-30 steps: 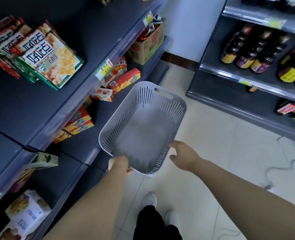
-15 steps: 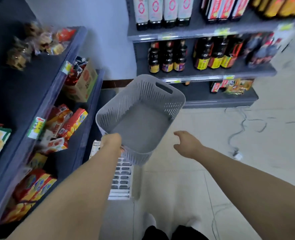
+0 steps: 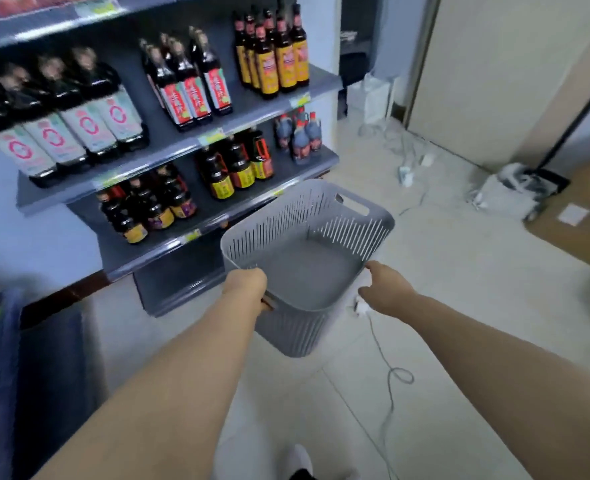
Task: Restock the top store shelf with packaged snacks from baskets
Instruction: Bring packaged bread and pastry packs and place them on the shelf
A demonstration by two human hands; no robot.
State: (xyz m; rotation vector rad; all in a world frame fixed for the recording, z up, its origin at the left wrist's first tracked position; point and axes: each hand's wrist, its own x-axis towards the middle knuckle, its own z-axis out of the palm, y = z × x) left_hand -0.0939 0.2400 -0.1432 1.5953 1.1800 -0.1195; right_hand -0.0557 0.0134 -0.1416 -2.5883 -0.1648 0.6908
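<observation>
An empty grey slotted plastic basket (image 3: 321,233) hangs above the floor in the middle of the view. My left hand (image 3: 246,287) grips its near rim at the handle. My right hand (image 3: 383,289) reaches toward the basket's right near corner, fingers loosely extended, and its fingertips are at the rim. Whether they touch it I cannot tell. No snack packages lie in the basket. The snack shelf shows only as a blurred dark edge (image 3: 6,358) at the far left.
A grey shelf unit (image 3: 168,147) with dark sauce bottles (image 3: 189,88) stands ahead on the left. White cables (image 3: 390,372) and a power strip (image 3: 406,173) lie on the tiled floor. A cardboard box (image 3: 584,216) and a crumpled bag (image 3: 508,192) sit at the right.
The view has swung right, away from the snack shelf toward the bottle shelf and open floor. The basket stays in my left hand; my right hand has come back to its rim.
</observation>
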